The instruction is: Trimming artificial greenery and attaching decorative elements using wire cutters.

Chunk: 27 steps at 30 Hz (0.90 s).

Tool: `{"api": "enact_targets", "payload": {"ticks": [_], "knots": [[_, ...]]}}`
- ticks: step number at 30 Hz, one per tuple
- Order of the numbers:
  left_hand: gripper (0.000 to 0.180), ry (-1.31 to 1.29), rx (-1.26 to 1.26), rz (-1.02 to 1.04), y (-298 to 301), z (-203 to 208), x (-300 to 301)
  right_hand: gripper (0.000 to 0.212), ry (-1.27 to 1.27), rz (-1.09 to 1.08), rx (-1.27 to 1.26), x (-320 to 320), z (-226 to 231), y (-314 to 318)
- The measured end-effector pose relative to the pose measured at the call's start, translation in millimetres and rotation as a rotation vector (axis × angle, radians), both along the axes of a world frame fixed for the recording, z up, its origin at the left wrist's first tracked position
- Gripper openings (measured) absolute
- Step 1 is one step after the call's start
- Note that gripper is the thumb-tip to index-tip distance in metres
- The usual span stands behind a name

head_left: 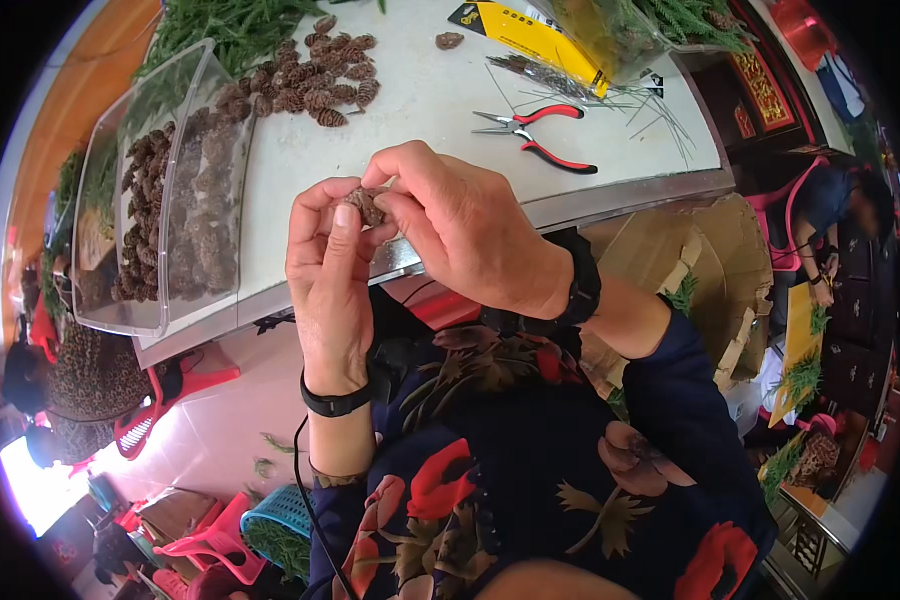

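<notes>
A small brown pine cone (366, 207) is pinched between both my hands above the near edge of the white table (390, 100). My left hand (332, 250) grips it from the left with thumb and fingers. From the right, my right hand (460, 220) closes its fingertips on the cone's other side; whether a wire is also between them I cannot tell. Beyond my hands lies a loose pile of pine cones (315, 78). Pliers with red and black handles (530, 130) rest partly spread to the right, beside several thin wires (660, 120).
A clear plastic bin (165, 215) with pine cones stands at the table's left edge. Green sprigs (225, 30) lie at the back left. A yellow and black package (535, 45) is at the back right. Cardboard (670, 270) stands below the table on the right. Other people sit farther off.
</notes>
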<state>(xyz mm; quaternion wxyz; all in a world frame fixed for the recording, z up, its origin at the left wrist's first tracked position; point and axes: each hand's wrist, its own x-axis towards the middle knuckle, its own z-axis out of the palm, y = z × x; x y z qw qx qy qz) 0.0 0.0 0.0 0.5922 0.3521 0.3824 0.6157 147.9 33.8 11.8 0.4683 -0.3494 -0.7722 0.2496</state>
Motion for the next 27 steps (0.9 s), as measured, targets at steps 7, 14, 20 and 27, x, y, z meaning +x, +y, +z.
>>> {"api": "enact_targets", "payload": {"ticks": [7, 14, 20, 27], "knots": [[0.022, -0.086, 0.021, -0.018, 1, 6, -4, 0.01, -0.016, -0.039, 0.06, 11, 0, -3], [0.023, -0.103, 0.006, -0.076, -1, 4, -8, 0.008, 0.048, -0.031, 0.059, 7, -1, 1], [0.024, -0.07, 0.019, -0.091, -2, -2, -6, 0.008, 0.008, -0.026, -0.007, 6, -1, -1], [0.024, -0.127, -0.031, -0.031, -2, 7, -1, 0.005, 0.079, 0.008, 0.034, 12, -1, 3]]}}
